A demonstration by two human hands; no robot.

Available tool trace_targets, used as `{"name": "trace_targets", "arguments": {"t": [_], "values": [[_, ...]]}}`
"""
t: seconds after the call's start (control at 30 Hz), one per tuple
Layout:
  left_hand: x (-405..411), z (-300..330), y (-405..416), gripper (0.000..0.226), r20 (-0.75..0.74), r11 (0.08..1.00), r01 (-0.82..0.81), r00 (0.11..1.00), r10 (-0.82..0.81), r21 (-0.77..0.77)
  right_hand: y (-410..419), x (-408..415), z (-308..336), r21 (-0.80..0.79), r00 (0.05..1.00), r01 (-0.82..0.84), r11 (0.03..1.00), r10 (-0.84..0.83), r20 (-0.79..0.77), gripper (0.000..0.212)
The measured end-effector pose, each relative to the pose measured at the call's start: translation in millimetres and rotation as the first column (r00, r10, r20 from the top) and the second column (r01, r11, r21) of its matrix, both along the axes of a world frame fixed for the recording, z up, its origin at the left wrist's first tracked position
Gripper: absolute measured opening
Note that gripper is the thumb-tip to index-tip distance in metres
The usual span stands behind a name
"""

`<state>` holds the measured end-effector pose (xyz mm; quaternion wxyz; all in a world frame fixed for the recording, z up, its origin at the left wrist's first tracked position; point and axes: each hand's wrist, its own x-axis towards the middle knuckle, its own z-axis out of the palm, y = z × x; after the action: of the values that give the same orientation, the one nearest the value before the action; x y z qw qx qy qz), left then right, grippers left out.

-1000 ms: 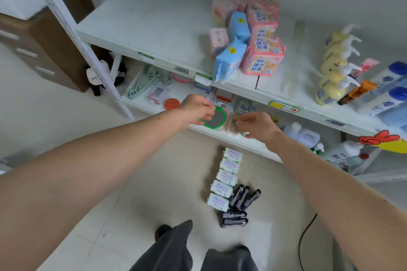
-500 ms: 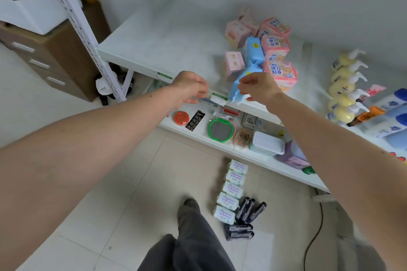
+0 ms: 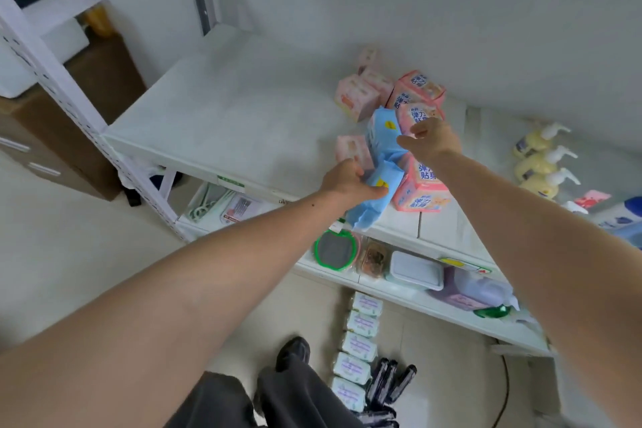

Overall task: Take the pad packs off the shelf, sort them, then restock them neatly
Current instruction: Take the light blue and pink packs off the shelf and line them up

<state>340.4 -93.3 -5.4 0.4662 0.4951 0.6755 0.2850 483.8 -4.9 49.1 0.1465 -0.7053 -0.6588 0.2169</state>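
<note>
- Two hands are out over the shelf (image 3: 222, 122) at once, most likely so that two packs come off in one trip.
- Left hand (image 3: 347, 181): its grip is curled round the near blue pack (image 3: 373, 198), which sits at the shelf's front edge and overhangs it, tilted. My guess is that it goes first because it is nearest and could slip off.
- Right hand (image 3: 432, 144): fingers loosely bent against the top of the rear blue pack (image 3: 380, 132), just beside the pink boxes (image 3: 422, 184). Whether this grip has closed on the pack I cannot tell; thumb and fingertips are blurred.
- Pink packs (image 3: 354, 101) sit further back by the wall, touching the boxes, in a loose heap and not yet sorted.
- On the floor, white packs (image 3: 357, 347) lie in one straight row with black packs (image 3: 391, 382) just beside them: kinds kept apart, which I read as sorting under way.
- Shelf to the left of the heap is bare white board; pump bottles (image 3: 542, 163) stand well apart on the right.
- Lower shelf holds a green-rimmed mirror (image 3: 335, 250) and a lidded tub (image 3: 415, 269).
- Pale tiled floor, grey wall behind, brown cabinet (image 3: 69, 135) at left.
</note>
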Motion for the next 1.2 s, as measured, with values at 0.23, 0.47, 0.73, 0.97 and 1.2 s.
{"name": "trace_targets", "arguments": {"t": [0.23,0.47,0.73,0.97,1.2], "values": [[16,-18,15,0.072,-0.116,0.990,0.139,0.984,-0.137,0.014,38,-7,-24,-0.107,0.984,0.019,0.994,0.001,0.178,0.042],[-2,-17,39,0.042,-0.323,0.975,0.221,0.923,-0.209,-0.001,54,-23,-38,-0.206,0.977,0.128,0.970,-0.087,0.197,0.036],[-48,-6,67,0.038,-0.504,0.965,0.260,0.837,-0.211,0.029,68,-54,-46,-0.271,0.992,0.059,0.961,-0.026,0.126,0.018],[-80,0,83,0.039,-0.584,0.955,0.292,0.783,-0.212,0.045,85,-58,-43,-0.134,0.975,0.099,0.986,-0.069,0.213,0.034],[-82,-6,78,0.053,-0.541,0.946,0.320,0.804,-0.247,0.045,113,-44,-27,-0.159,0.830,-0.329,0.931,0.365,0.421,0.072]]}}
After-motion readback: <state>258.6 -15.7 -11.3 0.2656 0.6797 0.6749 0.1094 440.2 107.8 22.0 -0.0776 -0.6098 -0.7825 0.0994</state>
